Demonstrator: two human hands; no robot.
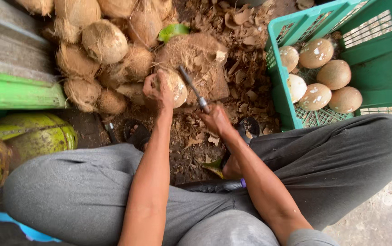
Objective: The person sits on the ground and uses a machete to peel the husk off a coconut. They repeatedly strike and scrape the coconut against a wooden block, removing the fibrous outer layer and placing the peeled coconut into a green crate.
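While the left hand (158,91) grips the coconut (174,86), the right hand (216,121) holds a knife (193,89) against it.

The coconut (174,87) in the left hand (157,91) is showing a pale, matt, partly scraped shell with rough brown fibre clinging to it. The tool (193,89) in the right hand (216,120) is looking like dull grey metal — smooth, hardly shining. The piled coconuts (105,42) are wearing coarse, hairy husk, dry and matt. The crate (382,59) is gleaming faintly as smooth green moulded plastic, holding peeled coconuts (334,74) with a smoother tan skin. The husk scraps (246,68) are lying flaky and papery — and the trousers (82,187) are looking like soft grey matt cloth.
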